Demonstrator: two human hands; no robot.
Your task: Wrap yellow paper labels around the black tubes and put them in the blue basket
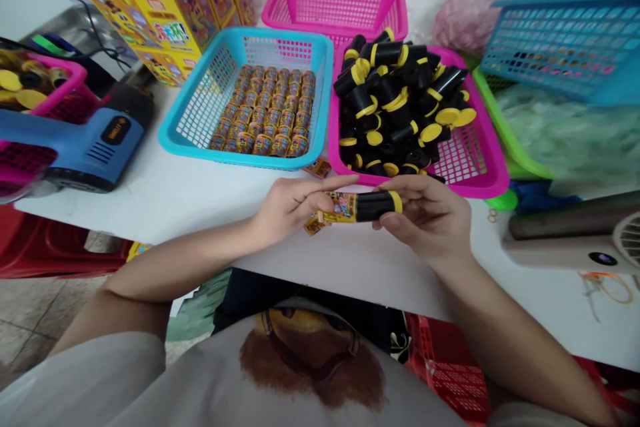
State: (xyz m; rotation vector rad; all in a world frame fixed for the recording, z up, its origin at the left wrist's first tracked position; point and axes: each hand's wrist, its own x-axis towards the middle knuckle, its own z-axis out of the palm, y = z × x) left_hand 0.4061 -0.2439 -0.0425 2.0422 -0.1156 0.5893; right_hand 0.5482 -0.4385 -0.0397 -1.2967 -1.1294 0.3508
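Between my two hands lies a black cylindrical container point(375, 206) with a yellow cap, held sideways above the table. A yellow printed sleeve point(345, 207) covers its left end. My left hand point(295, 208) pinches that sleeve between thumb and fingers. At the capped end, my right hand point(425, 213) grips the container with its thumb below and fingers behind. Printed wrapper pieces point(315, 223) lie on the table under the left fingers. Just beyond, a pink basket point(465, 160) holds a heap of black containers with yellow caps. Left of it, a blue basket point(193, 97) holds rows of small printed cylinders.
A blue heat gun point(100, 143) lies at the left beside another pink basket point(75, 93). Yellow printed boxes point(150, 7) are stacked behind. At the right are a grey device point(570, 240), a blue basket point(565, 47) and plastic bags point(580, 133). The white table's front edge faces me.
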